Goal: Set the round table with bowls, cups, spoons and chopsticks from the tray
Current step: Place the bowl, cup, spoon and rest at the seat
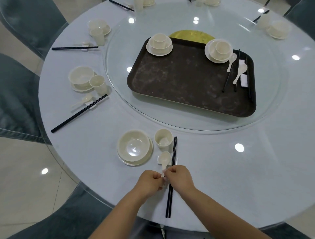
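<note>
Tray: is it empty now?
No, the tray still carries two stacked bowl-and-cup sets, two spoons and chopsticks at its right end.

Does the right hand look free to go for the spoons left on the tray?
Probably not yet: the right hand is busy at the chopsticks. Nothing blocks the path to the tray's spoons, though they lie far across the tray.

Spoon handle end hidden under both hands; left hand and right hand fingertips tucked out of sight. Chopsticks middle stretch covered by right hand. Far place settings cut by top edge. Counter right rim cut by frame. Gold disc half hidden behind tray.
</note>
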The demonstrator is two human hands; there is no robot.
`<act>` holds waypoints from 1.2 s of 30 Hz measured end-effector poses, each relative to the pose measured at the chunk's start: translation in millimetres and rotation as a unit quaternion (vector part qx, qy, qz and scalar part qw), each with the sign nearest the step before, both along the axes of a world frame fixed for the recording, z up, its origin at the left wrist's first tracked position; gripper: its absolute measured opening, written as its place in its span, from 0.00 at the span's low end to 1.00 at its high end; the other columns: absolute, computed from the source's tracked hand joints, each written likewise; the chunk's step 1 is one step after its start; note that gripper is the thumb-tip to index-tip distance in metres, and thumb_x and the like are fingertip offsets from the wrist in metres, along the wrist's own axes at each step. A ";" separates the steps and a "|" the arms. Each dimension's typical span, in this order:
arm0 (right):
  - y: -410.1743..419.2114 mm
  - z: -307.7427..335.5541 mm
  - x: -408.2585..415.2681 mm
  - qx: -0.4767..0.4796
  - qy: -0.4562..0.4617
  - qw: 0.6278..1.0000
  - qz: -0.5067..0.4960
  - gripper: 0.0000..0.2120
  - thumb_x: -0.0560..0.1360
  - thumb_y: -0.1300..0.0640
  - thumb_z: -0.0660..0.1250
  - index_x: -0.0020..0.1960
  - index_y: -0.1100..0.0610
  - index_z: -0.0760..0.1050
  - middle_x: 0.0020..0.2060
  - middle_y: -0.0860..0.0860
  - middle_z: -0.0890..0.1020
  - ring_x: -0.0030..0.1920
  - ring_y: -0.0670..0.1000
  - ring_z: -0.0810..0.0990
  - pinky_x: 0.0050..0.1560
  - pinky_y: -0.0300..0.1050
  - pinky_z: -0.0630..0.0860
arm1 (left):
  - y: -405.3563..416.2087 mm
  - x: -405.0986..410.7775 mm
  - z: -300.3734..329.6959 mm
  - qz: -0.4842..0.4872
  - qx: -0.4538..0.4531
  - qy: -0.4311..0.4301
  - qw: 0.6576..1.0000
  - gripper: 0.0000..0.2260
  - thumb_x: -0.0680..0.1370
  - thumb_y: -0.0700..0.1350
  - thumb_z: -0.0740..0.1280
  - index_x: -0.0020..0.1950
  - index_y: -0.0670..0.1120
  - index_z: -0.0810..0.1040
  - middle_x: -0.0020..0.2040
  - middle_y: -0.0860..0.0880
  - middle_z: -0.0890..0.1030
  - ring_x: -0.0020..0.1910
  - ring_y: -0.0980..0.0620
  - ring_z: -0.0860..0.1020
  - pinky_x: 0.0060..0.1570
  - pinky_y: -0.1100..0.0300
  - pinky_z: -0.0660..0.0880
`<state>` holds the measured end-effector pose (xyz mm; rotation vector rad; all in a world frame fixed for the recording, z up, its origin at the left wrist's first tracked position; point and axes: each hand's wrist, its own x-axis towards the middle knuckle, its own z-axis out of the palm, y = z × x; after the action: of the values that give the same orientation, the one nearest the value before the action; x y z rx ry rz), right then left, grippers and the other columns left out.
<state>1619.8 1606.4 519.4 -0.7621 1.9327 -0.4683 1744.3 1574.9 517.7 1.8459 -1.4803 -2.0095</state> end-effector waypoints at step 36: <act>-15.4 17.5 -27.8 -0.011 0.004 0.995 -0.098 0.14 0.75 0.53 0.65 0.36 0.61 0.76 0.34 0.54 0.81 0.31 0.51 0.72 0.36 0.45 0.69 | -41.4 19.3 35.8 -0.054 -0.066 -0.053 0.995 0.17 0.76 0.54 0.68 0.44 0.40 0.83 0.41 0.45 0.84 0.41 0.51 0.81 0.51 0.54 0.78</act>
<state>1592.0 1591.0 537.0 -0.5921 2.0231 -0.6068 1763.5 1533.5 553.5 1.8835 -1.7317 -1.8328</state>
